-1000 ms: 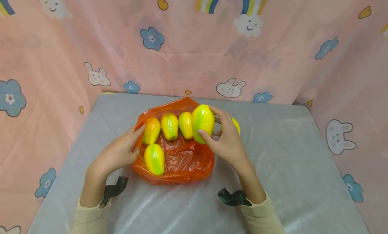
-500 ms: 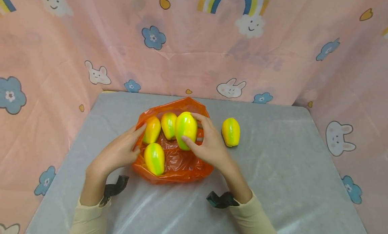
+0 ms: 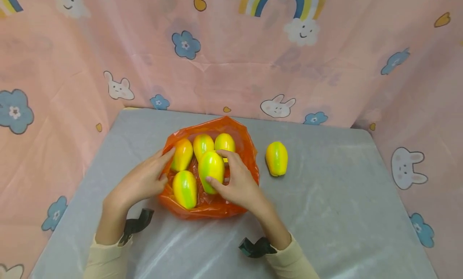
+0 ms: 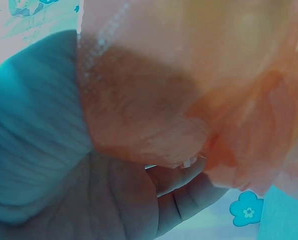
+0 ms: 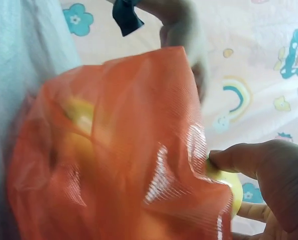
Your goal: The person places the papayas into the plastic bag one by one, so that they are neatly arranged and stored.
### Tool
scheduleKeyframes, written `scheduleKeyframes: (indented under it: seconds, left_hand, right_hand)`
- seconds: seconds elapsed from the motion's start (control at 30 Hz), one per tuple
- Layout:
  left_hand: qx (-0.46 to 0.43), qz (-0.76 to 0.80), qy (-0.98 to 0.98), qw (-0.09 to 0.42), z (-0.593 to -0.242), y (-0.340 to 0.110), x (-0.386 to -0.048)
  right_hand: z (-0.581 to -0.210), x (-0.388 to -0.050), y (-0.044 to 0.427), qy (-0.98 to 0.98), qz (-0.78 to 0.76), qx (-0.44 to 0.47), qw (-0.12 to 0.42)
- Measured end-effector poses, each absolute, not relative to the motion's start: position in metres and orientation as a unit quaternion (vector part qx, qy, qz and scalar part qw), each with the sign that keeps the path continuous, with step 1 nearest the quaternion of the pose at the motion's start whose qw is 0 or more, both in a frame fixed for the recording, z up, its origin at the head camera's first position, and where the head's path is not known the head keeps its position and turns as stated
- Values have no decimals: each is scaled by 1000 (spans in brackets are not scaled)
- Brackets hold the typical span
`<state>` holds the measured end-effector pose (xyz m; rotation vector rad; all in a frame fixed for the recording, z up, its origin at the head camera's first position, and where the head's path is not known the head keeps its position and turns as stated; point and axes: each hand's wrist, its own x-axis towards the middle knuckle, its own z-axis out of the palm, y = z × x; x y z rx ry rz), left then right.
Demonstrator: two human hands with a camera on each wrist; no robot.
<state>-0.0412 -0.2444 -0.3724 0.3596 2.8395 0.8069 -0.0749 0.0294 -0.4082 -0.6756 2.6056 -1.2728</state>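
Observation:
An orange-red plastic bag (image 3: 209, 212) stands open-mouthed on the table. My left hand (image 3: 142, 180) grips its left rim; in the left wrist view the film covers part of that hand (image 4: 128, 195). Over the bag's mouth my right hand (image 3: 236, 182) holds a glossy yellow-and-green papaya (image 3: 211, 170), thumb on the near side. In the right wrist view the held papaya (image 5: 231, 185) shows partly behind the bag's edge. Inside the bag lie several more papayas: a back row including one at left (image 3: 182, 154) and one at right (image 3: 225, 142), plus one at front left (image 3: 185, 189).
One papaya (image 3: 276, 158) lies on the grey covered table (image 3: 343, 198), right of the bag. A pink patterned curtain (image 3: 224, 78) encloses the back and both sides. Dark straps (image 3: 257, 247) with camera mounts sit at the wrists.
My right hand has carried its papaya left and nearer, from the bag's right rim to above its middle. The papaya on the table is uncovered now. My left hand stays at the rim.

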Motion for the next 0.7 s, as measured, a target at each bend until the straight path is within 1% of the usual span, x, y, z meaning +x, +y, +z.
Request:
scheduleKeyframes:
  seconds: [0.47,0.7]
  left_hand:
    - [120,264,954,75,-372,-245,-43]
    - [122,268,953,75,-373,-243,-43]
  right_hand:
    - [-426,-70,15,885,-385,-233,125]
    - [-430,-70,16,889,-379,-222,126]
